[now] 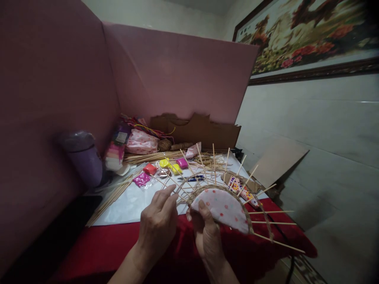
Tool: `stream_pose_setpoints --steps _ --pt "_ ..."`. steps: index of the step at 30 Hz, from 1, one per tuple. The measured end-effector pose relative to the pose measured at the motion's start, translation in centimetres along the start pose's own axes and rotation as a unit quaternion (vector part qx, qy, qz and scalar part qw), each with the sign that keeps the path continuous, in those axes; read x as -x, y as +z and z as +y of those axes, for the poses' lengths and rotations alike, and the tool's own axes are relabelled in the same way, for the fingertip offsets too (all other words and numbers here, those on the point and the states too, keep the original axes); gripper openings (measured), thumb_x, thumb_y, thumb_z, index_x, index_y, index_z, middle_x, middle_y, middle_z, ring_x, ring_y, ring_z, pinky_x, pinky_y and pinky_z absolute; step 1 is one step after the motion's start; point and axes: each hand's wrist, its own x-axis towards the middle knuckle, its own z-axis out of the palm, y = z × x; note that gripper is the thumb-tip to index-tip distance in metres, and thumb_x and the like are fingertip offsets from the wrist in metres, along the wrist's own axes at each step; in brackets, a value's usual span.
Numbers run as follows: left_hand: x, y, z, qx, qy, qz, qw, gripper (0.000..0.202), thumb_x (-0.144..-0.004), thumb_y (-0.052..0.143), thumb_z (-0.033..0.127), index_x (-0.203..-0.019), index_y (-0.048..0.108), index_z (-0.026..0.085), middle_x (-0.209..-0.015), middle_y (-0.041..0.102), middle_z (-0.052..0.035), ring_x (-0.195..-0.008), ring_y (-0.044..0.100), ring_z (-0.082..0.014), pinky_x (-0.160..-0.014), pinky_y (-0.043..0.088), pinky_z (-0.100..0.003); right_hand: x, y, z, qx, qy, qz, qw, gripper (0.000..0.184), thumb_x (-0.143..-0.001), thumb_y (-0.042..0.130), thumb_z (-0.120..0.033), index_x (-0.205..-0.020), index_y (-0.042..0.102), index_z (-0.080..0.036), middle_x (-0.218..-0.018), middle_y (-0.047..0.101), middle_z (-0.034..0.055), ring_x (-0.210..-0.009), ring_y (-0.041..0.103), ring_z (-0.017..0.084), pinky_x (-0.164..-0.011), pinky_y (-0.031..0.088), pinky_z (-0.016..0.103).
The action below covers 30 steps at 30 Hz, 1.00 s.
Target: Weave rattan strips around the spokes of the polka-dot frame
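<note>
A half-round piece (pixel 220 209) covered in white cloth with small red flowers is tilted in my right hand (pixel 207 232), its thumb pressed on the cloth's left end. Thin wooden sticks (pixel 214 165) fan out from its curved edge, which is bound with brown twine. Farther out, a second line of twine (pixel 268 221) crosses the sticks. At the leftmost sticks, the bent fingers of my left hand (pixel 158 217) close together where the twine reaches them; their exact grip is partly hidden.
Dark-handled scissors (pixel 194 178) lie behind the piece, near red (pixel 149 169), yellow and magenta packets. Loose sticks (pixel 114 197) lie at the left, beside a purple cup (pixel 84 159). A flowered strip (pixel 242 192) lies right. Torn cardboard (pixel 195 130) stands at the back.
</note>
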Motion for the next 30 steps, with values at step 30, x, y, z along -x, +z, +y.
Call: stream_pose_setpoints --steps 30 --pt "-0.3 -0.9 -0.7 -0.002 -0.008 -0.008 1.0 0.027 -0.077 0.053 0.004 -0.098 0.06 0.02 -0.103 0.054 -0.009 -0.072 0.056 -0.0115 -0.055 0.048 -0.022 0.0 0.1 -0.1 0.008 -0.003 0.006 1.0 0.022 -0.06 0.076 -0.027 -0.071 0.062 -0.014 -0.065 0.061 -0.0024 -0.059 0.054 0.01 -0.059 0.047 0.023"
